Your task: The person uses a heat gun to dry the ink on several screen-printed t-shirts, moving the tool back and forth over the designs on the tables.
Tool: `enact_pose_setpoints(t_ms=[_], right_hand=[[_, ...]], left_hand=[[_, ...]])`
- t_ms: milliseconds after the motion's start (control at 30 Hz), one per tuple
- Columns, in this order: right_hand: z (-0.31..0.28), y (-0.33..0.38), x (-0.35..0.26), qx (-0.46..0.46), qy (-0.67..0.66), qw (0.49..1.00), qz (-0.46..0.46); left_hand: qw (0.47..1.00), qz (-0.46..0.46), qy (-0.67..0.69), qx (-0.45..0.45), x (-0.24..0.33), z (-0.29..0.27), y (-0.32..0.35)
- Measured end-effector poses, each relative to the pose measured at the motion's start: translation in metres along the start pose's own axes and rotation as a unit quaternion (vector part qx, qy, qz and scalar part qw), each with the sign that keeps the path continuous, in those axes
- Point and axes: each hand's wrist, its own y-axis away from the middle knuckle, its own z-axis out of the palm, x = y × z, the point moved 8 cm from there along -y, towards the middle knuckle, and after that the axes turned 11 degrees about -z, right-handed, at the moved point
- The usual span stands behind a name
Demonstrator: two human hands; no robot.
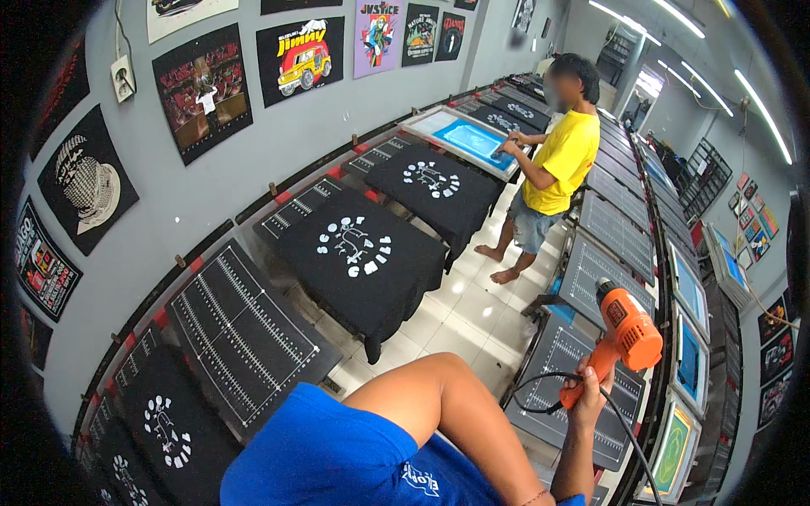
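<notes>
My right hand point(588, 398) is wrapped round the handle of an orange heat gun point(633, 327), held up at the right. Its dark nozzle point(604, 287) tilts up and to the left. A black cord point(629, 430) loops beside the handle and trails down. My left arm point(439, 396) is bent across the front, and its hand lies below the lower edge, out of sight. Beyond the elbow, a black T-shirt point(405, 268) with a white ring-shaped print is spread over a printing board. Behind it lies a second black T-shirt point(472, 192) with the same print.
A bare marked board point(245, 329) stands at the left. Across the tiled aisle point(460, 325), a co-worker point(567, 160) in yellow leans over a blue screen frame point(472, 139). More boards point(612, 274) line the right side, beside leaning screens point(690, 358). Printed shirts hang on the wall.
</notes>
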Motion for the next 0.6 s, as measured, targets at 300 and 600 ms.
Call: enact_pose_setpoints(t_ms=[300,600], right_hand=[[0.020,0.014,0.012,0.047,-0.035,0.998,-0.020],[-0.013,0.066,0.048,0.139,-0.041,0.987,0.073]], left_hand=[[0.984,-0.089,0.121,0.101,0.011,-0.048,0.067],[0.771,-0.520,-0.038,0.367,-0.166,-0.040,0.346]])
